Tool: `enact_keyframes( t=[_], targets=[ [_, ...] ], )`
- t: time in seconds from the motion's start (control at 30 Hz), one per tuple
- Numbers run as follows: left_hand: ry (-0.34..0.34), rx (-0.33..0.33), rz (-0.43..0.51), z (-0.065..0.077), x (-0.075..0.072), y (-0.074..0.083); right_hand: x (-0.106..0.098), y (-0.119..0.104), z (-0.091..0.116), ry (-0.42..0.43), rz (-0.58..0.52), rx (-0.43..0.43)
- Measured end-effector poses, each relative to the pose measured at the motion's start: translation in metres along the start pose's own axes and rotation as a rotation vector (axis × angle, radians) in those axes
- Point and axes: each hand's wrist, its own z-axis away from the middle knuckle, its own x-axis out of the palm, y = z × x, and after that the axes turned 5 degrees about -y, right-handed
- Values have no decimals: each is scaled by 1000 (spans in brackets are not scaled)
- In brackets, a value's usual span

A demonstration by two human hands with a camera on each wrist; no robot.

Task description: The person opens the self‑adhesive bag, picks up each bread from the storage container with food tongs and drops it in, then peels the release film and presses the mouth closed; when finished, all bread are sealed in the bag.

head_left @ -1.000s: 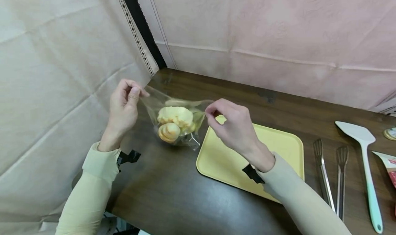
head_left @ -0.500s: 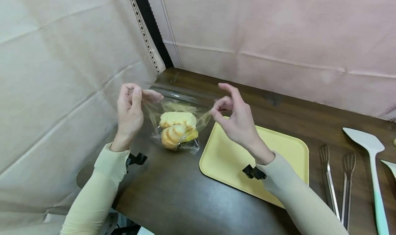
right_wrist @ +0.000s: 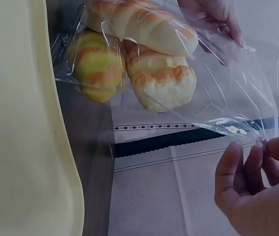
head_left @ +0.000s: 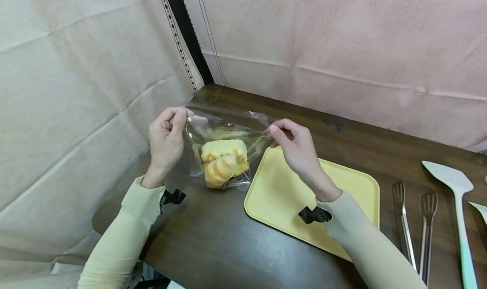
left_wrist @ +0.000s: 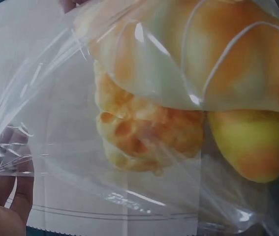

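Observation:
A clear plastic bag (head_left: 243, 119) hangs between my two hands over the table, with several breads inside. My left hand (head_left: 166, 136) pinches the bag's upper left edge between thumb and fingers. At the upper right edge, my right hand (head_left: 296, 149) pinches the film. Inside, a striped roll (head_left: 220, 171) lies in front of a pale, brown-edged bread (head_left: 228, 147). A yellow bread (right_wrist: 97, 69) shows beside them in the right wrist view. In the left wrist view, fingers of the right hand (left_wrist: 6, 196) hold the bag's edge.
A yellow tray (head_left: 281, 200) lies on the dark wooden table (head_left: 213, 246), below my right forearm. To its right are two metal utensils (head_left: 403, 221) (head_left: 428, 221) and a white spatula with a mint handle (head_left: 456, 208). Cloth-covered walls (head_left: 342, 48) stand behind and at left.
The bag and both hands shift slightly right in the view. My right index finger, raised half a second ago, is back down at the film. The bag's top is spread wider than one second ago.

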Motion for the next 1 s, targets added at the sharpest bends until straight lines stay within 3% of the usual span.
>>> enact_keyframes(
  t=[0.13,0.3,0.4,0.5,0.6,0.73,0.8,0.9,1.0],
  targets=[
    [8,47,13,-1,5,4,-3,2,-2,3,-59,54],
    [27,47,32,0,12,11,-7,6,-4,36,-87,98],
    [38,42,40,1,16,13,-9,8,-4,60,-73,101],
    [45,39,17,2,20,17,-7,7,0,144,-5,54],
    [55,34,-33,4,23,21,1,0,6,294,79,-109],
    [63,46,-75,7,26,26,21,-18,15,498,254,-534],
    [62,58,-83,8,28,28,33,-31,19,539,350,-755],
    [69,63,-73,8,30,29,50,-50,23,462,457,-967],
    [68,69,-91,8,31,31,64,-63,20,282,534,-1004]
  ],
)
